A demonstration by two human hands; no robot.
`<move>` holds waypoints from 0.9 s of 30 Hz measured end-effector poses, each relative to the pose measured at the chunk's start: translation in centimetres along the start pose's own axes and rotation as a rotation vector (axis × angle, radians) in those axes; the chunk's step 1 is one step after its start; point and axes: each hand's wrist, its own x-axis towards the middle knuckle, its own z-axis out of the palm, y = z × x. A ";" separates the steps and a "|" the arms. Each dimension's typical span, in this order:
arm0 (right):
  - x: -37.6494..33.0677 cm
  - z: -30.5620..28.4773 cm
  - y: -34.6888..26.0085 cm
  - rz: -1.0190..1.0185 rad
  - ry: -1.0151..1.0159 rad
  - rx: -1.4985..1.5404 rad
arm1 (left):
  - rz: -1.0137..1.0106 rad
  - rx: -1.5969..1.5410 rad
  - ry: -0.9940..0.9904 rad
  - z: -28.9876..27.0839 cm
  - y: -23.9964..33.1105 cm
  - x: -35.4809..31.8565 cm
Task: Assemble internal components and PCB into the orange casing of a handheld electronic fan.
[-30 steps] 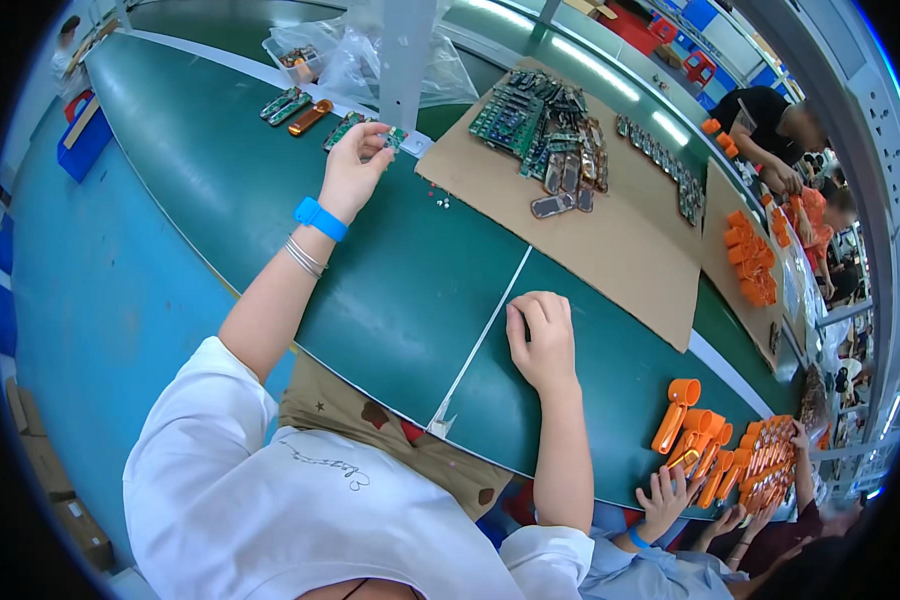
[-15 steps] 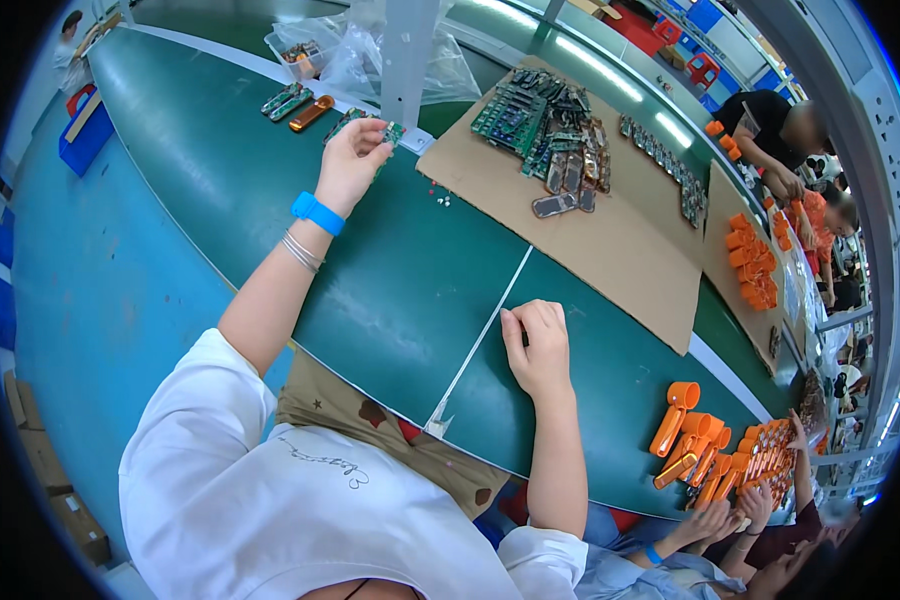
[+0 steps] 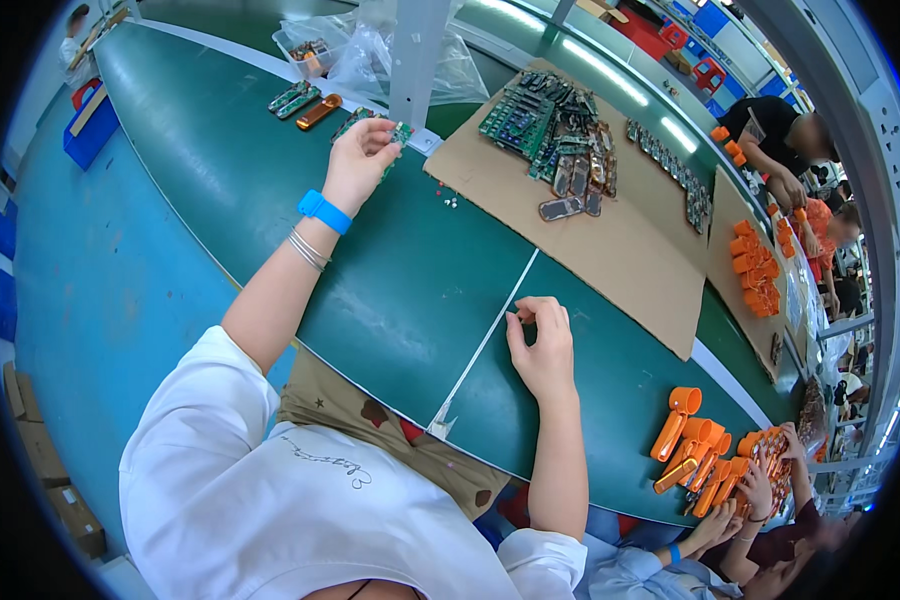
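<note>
Pinched between the thumb and fingers of my left hand (image 3: 360,165) is a small green circuit board (image 3: 401,134), raised beside the grey metal post. Dark boards (image 3: 352,122) lie on the bench just behind that hand, partly hidden by it. My right hand (image 3: 545,350) is over the green bench top, right of the pale seam line. Its thumb and fingertips curl toward each other in a pinch; anything between them is too small to make out. Tiny red and white pieces (image 3: 450,198) are scattered near the cardboard's left corner.
A cardboard sheet (image 3: 630,270) bears heaped circuit boards (image 3: 545,125). Orange scoop-shaped parts (image 3: 685,440) lie at the right, beside co-workers' hands (image 3: 720,525). An upright metal post (image 3: 415,65) and a clear plastic bin (image 3: 310,52) stand at the back.
My right hand's fingers have loosened a little, leaving a gap inside the curl. My left hand still holds the board in nearly the same place. The view has shifted slightly.
</note>
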 end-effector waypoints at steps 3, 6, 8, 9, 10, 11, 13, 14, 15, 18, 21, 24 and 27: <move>0.0 0.0 0.1 0.005 -0.004 -0.006 | -0.010 -0.006 -0.001 0.1 0.5 0.0; 0.2 0.1 0.1 0.018 -0.024 -0.005 | -0.007 0.008 0.003 -0.1 0.1 0.1; 0.2 0.2 -0.1 0.043 -0.044 0.001 | -0.005 0.028 0.007 -0.4 0.3 -0.1; 0.3 0.2 -0.3 0.050 -0.049 0.012 | -0.013 0.034 0.016 -0.5 0.6 -0.2; 0.3 0.2 -0.3 0.050 -0.057 -0.012 | 0.015 0.041 0.027 -0.7 -0.1 -0.1; 0.2 0.0 -0.5 0.090 -0.062 -0.007 | 0.025 0.079 0.032 -0.4 -0.2 0.1; 0.0 -0.2 -0.2 0.091 -0.065 -0.055 | 0.079 0.063 0.008 0.1 -0.5 0.1; -0.1 -0.4 -0.4 0.109 -0.060 -0.053 | 0.044 0.054 -0.011 0.3 -0.6 0.2; -0.2 -0.6 -0.5 0.121 -0.056 -0.052 | 0.020 0.032 -0.030 1.0 -0.4 0.2; -0.2 -0.4 -0.6 0.109 -0.078 -0.040 | -0.015 0.068 -0.017 0.8 -1.3 0.2; 0.0 -0.2 -0.7 0.099 -0.094 -0.016 | -0.019 0.156 -0.005 0.3 -0.8 -0.1; 0.0 -0.2 -0.7 0.098 -0.092 -0.013 | -0.021 0.191 0.002 -0.1 -0.9 0.3; -0.1 -0.2 -0.6 0.098 -0.090 -0.010 | -0.020 0.205 0.000 -0.2 -1.0 0.5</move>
